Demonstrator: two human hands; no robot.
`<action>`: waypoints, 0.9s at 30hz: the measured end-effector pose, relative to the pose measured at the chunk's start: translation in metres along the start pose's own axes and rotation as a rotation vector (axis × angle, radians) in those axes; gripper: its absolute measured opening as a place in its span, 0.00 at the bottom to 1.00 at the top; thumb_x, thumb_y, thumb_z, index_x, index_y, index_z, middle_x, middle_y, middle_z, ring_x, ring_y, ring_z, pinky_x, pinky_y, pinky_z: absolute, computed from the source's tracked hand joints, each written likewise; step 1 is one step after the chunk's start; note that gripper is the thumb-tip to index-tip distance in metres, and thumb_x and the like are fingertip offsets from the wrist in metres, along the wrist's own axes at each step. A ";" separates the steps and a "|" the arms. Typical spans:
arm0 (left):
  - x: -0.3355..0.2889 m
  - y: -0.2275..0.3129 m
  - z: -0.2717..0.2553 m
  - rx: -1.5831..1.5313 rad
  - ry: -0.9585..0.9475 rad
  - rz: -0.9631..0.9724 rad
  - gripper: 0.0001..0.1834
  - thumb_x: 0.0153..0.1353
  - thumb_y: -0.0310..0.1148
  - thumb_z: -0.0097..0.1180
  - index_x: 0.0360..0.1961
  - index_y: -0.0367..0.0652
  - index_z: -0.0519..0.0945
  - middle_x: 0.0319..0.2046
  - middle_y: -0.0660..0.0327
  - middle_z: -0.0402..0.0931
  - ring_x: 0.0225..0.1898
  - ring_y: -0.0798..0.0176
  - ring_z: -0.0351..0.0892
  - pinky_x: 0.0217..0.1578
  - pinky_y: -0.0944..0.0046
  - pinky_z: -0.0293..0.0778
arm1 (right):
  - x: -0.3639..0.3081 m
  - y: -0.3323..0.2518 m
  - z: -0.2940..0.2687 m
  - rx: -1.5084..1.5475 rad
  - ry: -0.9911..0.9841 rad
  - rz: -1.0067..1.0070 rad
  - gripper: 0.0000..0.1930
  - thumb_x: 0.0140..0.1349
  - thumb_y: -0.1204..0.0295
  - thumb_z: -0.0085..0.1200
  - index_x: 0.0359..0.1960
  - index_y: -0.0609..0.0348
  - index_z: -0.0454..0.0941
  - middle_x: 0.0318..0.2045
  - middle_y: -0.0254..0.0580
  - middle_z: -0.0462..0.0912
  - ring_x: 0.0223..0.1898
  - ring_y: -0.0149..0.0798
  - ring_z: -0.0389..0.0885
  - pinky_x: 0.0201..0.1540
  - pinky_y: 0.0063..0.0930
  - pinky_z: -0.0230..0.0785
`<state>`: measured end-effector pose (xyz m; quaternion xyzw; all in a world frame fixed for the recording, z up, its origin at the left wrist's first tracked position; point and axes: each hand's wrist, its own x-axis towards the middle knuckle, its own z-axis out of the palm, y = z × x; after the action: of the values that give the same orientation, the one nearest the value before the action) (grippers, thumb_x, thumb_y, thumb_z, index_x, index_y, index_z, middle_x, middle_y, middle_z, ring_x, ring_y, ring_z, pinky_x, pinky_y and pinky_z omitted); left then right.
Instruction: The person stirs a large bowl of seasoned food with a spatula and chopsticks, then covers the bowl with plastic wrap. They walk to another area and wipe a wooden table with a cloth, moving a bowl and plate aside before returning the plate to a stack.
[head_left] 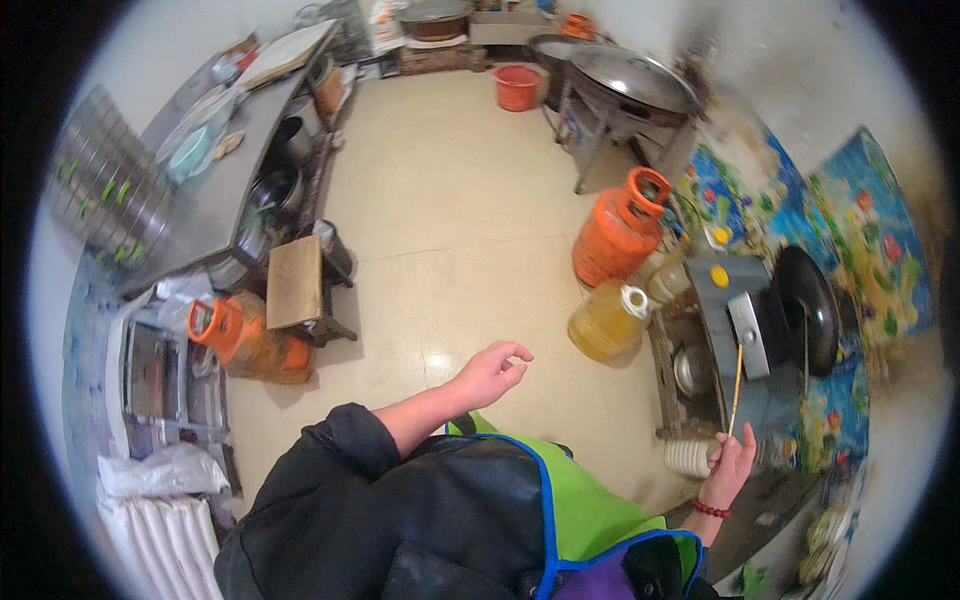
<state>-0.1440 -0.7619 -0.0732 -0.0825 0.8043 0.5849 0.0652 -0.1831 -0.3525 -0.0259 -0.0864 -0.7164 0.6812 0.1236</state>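
My right hand, with a red bead bracelet at the wrist, is closed on a long, thin yellowish stick like a chopstick. Its far end points up to the silver front of a small gas stove, which has a round knob; whether it touches is unclear. Behind that front, a black wok stands tilted on the grey counter. In front of my body, my left hand hangs over the floor, its fingers loosely bent and apart, with nothing in it.
An orange gas cylinder and a jug of yellow oil stand left of the counter. White stacked bowls lie near my right hand. Another orange cylinder and a wooden stool are at left, beside a metal worktable.
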 end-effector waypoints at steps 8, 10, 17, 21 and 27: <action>0.007 -0.047 -0.078 -0.148 0.350 -0.150 0.14 0.60 0.32 0.52 0.47 0.44 0.74 0.36 0.59 0.75 0.35 0.67 0.75 0.37 0.67 0.71 | 0.111 0.007 0.181 -0.006 -0.450 -0.003 0.21 0.65 0.74 0.46 0.59 0.61 0.60 0.30 0.35 0.78 0.20 0.18 0.65 0.20 0.10 0.56; 0.020 -0.058 -0.100 -0.160 0.434 -0.165 0.14 0.60 0.31 0.52 0.48 0.45 0.74 0.33 0.62 0.75 0.34 0.70 0.74 0.35 0.69 0.70 | 0.138 0.013 0.227 -0.003 -0.543 0.033 0.21 0.64 0.75 0.47 0.59 0.61 0.61 0.30 0.35 0.78 0.20 0.19 0.66 0.21 0.11 0.58; 0.071 -0.064 -0.154 -0.207 0.677 -0.226 0.15 0.59 0.29 0.51 0.48 0.45 0.73 0.29 0.65 0.74 0.30 0.73 0.70 0.32 0.72 0.68 | 0.216 0.039 0.402 -0.066 -0.962 0.101 0.23 0.62 0.79 0.47 0.60 0.60 0.60 0.34 0.36 0.78 0.24 0.20 0.69 0.25 0.12 0.61; 0.075 -0.066 -0.186 -0.238 0.794 -0.265 0.15 0.59 0.29 0.51 0.48 0.44 0.72 0.30 0.63 0.76 0.30 0.72 0.71 0.32 0.71 0.69 | 0.221 0.052 0.503 -0.092 -1.213 0.139 0.23 0.61 0.80 0.43 0.60 0.60 0.59 0.35 0.38 0.79 0.23 0.21 0.72 0.24 0.14 0.64; 0.048 -0.093 -0.237 -0.289 1.024 -0.430 0.15 0.59 0.30 0.51 0.49 0.43 0.72 0.32 0.60 0.77 0.34 0.69 0.75 0.35 0.69 0.72 | 0.179 0.063 0.652 -0.241 -1.473 0.129 0.23 0.61 0.79 0.43 0.59 0.62 0.59 0.33 0.42 0.80 0.23 0.24 0.74 0.24 0.15 0.65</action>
<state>-0.1732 -1.0186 -0.0962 -0.5249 0.6105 0.5478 -0.2272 -0.5494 -0.9192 -0.1047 0.3374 -0.6769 0.4855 -0.4385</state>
